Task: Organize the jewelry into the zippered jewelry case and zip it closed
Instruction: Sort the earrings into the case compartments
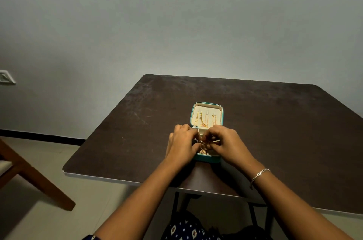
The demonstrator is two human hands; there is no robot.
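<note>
I see the case [206,158], a small rounded-square teal box, lying open at the middle of the scuffed dark table [275,131]. Its cream-lined lid [207,106] stands upright, and thin gold chains [206,120] hang inside it. Both hands are over the base tray. The right hand [225,143] has curled fingers pinching a small gold piece [203,150]. The left hand [181,144] is curled into the tray; I cannot tell what it holds. A silver link bracelet [259,175] circles the right wrist.
</note>
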